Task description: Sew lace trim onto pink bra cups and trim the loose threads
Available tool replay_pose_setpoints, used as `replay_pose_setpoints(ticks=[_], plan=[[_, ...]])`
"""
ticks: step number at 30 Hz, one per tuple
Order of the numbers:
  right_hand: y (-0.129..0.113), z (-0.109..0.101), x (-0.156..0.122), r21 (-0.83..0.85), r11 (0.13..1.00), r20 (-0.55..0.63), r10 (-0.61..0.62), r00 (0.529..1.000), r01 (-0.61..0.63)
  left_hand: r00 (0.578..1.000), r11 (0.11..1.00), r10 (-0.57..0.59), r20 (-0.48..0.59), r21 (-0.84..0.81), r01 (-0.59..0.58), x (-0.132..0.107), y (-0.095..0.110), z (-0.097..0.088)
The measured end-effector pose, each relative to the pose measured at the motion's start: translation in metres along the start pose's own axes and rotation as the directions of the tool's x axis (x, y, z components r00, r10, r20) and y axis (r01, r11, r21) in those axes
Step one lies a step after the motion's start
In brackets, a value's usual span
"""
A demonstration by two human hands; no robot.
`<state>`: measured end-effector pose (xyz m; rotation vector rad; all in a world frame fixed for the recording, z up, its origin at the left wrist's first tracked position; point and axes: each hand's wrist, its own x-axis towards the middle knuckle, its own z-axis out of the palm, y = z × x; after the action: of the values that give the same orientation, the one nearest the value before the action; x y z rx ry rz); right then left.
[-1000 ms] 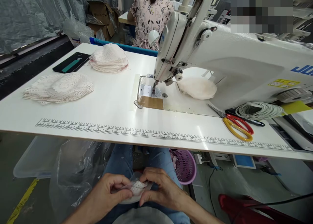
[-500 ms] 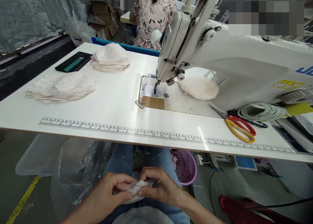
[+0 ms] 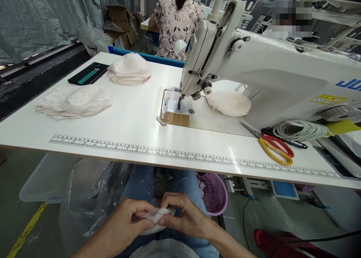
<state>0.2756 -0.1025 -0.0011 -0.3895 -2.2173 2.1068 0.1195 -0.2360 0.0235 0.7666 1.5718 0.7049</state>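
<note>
Over my lap, below the table edge, my left hand (image 3: 134, 218) and my right hand (image 3: 182, 215) pinch a small piece of white lace fabric (image 3: 158, 217) between thumbs and fingers. Its lacy edge is bunched up between the two hands, and part of it is hidden behind the fingers. On the table to the left lie a stack of white eyelet fabric pieces (image 3: 76, 102) and, farther back, a second pile of pale fabric pieces (image 3: 129, 69). A round cream fabric piece (image 3: 229, 103) rests under the arm of the sewing machine (image 3: 254, 62).
Yellow- and red-handled scissors (image 3: 275, 149) lie at the right beside a coil of pale cord (image 3: 300, 130). A black phone (image 3: 88, 74) is at the back left. Below the table stands a purple basket (image 3: 216, 194). A person in a floral top (image 3: 177, 21) sits beyond the table.
The camera view has tilted and shifted slightly. Both hands keep hold of the lace fabric in nearly the same place, with only a tiny finger movement.
</note>
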Motion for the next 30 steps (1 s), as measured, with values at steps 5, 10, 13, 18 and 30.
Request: replay_pose_setpoints(ticks=[5,10,13,18,30], plan=[[0.0007,0.0012,0.0003,0.097,0.993,0.013,0.069,0.998,-0.070,0.997,0.995,0.046,0.053,-0.093,-0.041,0.0002,0.0030,-0.0002],[-0.0002,0.0010,-0.0001,0.198,0.965,0.074,0.160,0.984,-0.171,0.998,0.995,0.015,0.069,-0.104,-0.008,0.0018,-0.0015,-0.0001],[-0.0016,0.0009,0.0011,0.175,0.970,0.065,0.158,0.985,-0.167,0.997,0.993,0.008,0.074,-0.118,0.000,0.0013,-0.0015,-0.0009],[-0.0042,0.0020,0.0038,0.155,0.974,0.034,0.162,0.986,-0.166,0.997,0.994,0.007,0.077,-0.106,0.002,0.0005,0.0018,-0.0039],[0.0030,0.0070,0.0035,-0.043,0.997,-0.043,0.062,0.997,-0.064,1.000,0.996,-0.005,-0.006,-0.084,0.004,0.0065,-0.0013,0.0034]])
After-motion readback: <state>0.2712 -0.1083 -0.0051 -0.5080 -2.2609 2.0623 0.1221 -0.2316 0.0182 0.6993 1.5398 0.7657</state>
